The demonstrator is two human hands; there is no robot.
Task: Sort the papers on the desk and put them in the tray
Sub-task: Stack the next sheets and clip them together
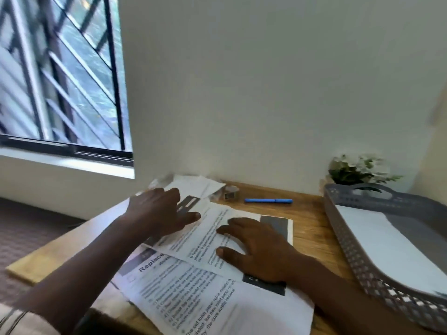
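Several printed papers [208, 298] lie overlapping on the wooden desk [312, 228]. My right hand [258, 247] rests flat, fingers spread, on the top printed sheet [208, 228] in the middle of the pile. My left hand [159, 209] lies palm down on the far left of the pile, fingers apart, near a folded white sheet [193, 186] by the wall. A grey perforated tray [358, 259] sits at the desk's right side with a white sheet [377, 240] inside it.
A blue pen [268, 201] lies on the desk near the wall. A small clear object [229, 191] sits beside the folded sheet. A white-flowered plant [358, 169] stands behind the tray. A barred window [60, 73] is at the left.
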